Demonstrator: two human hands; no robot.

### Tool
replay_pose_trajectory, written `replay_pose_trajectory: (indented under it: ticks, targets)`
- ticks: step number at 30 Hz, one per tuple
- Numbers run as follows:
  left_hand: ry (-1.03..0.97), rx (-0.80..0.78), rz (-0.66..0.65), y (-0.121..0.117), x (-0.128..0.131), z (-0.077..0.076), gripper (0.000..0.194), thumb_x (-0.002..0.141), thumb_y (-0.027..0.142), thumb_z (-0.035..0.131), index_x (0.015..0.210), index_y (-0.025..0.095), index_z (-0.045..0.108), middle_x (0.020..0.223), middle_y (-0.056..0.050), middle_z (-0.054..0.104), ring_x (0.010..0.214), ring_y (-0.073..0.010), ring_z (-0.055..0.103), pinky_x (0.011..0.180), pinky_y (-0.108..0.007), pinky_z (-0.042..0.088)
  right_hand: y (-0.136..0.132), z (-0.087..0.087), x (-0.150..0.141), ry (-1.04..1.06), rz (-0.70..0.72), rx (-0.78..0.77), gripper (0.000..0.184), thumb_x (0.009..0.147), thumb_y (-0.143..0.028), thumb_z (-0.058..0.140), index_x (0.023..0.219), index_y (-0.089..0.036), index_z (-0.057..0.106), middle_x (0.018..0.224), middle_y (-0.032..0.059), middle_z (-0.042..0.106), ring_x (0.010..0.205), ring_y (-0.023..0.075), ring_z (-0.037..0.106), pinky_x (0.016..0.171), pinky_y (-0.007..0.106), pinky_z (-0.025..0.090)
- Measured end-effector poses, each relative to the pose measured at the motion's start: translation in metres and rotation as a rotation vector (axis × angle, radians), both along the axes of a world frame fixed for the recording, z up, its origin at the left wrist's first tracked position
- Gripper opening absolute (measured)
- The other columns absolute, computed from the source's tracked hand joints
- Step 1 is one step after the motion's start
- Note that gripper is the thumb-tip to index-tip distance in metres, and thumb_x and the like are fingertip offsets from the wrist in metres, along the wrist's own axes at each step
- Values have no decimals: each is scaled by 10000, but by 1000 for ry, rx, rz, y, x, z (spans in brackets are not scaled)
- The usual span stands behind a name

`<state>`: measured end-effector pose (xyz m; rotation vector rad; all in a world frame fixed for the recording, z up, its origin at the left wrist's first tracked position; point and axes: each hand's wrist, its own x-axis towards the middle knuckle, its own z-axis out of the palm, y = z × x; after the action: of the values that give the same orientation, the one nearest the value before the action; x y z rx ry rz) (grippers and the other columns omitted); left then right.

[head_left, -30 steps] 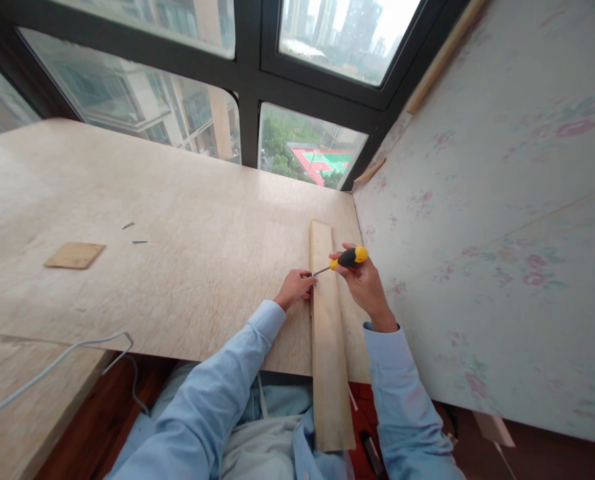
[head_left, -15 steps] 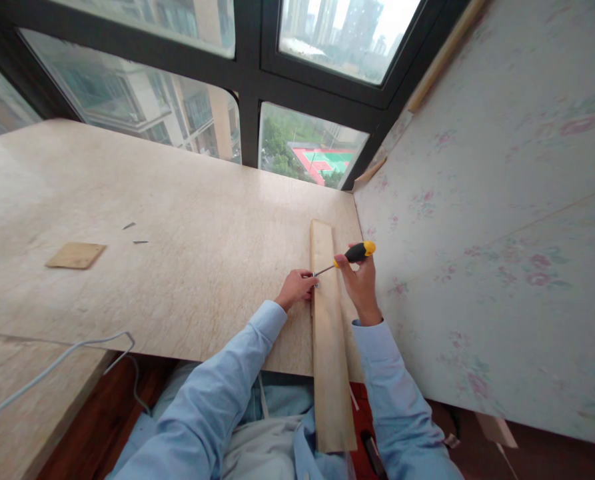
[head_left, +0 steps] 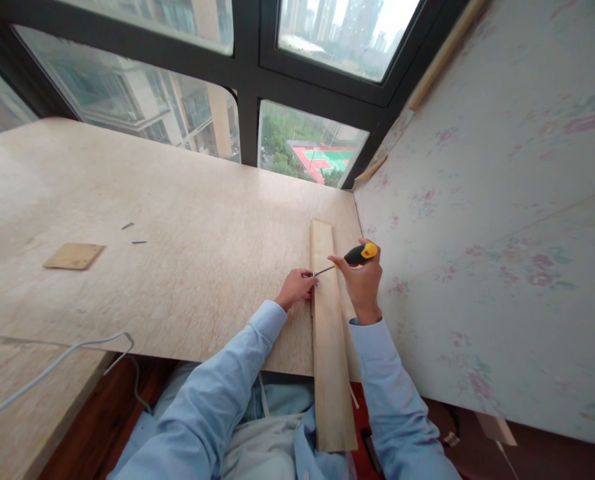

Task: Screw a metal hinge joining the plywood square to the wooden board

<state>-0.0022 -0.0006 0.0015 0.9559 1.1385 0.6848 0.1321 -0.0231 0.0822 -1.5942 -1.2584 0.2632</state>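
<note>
Between the left hand (head_left: 293,288) and the right hand (head_left: 364,287), as the head camera looks down, a screwdriver (head_left: 354,256) slants over a pale wooden plank (head_left: 331,360). The right hand is closed around the screwdriver's handle, with the thumb reaching along its near side toward the shaft. That handle is black with yellow areas, the largest at its rounded butt, which sticks out above the grip; any lettering on it is too small to read. Left of the grip, the thin grey shaft runs slightly downward across the plank, its tip ending at the left fingertips. The left thumb and fingers are bent in at the plank's left edge, just beside a small shiny metal piece (head_left: 316,285); whether they pinch it or merely steady it, I cannot tell.

The plank is long, narrow and straight-sided, with a smooth, yellowish face slightly darker toward its near end. Beyond the grip, its far end rests on a beige marbled ledge (head_left: 202,253); below the grip, it overhangs the ledge's edge above the person's lap. Well to the left of both hands lie a flat square of wood (head_left: 74,256) and two small dark slivers (head_left: 133,234). Farther down on that side, a white cable (head_left: 67,351) bends over the edge. Right of the right hand stands a panel with faded pink flowers (head_left: 477,267).
</note>
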Motion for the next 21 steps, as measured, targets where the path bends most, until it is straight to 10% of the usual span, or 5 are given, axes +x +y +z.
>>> replay_pose_trajectory:
  ticks: [10, 21]
  targets:
    - [27, -15, 5, 2, 1, -5, 183, 772, 187, 658, 935, 104, 657, 736, -44, 667, 574, -105, 609, 539, -205, 511, -3, -5, 6, 370, 481, 7, 666, 794, -488, 674, 1348, -285, 365, 1277, 96, 609, 1188, 215, 586, 989, 412, 475]
    - [-3, -4, -1, 1, 1, -7, 175, 786, 196, 647, 933, 101, 652, 809, -77, 689, 607, -132, 638, 538, -234, 526, 6, 12, 2, -55, -91, 136, 514, 650, -627, 735, 854, -202, 532, 696, -5, 617, 614, 180, 588, 608, 295, 481]
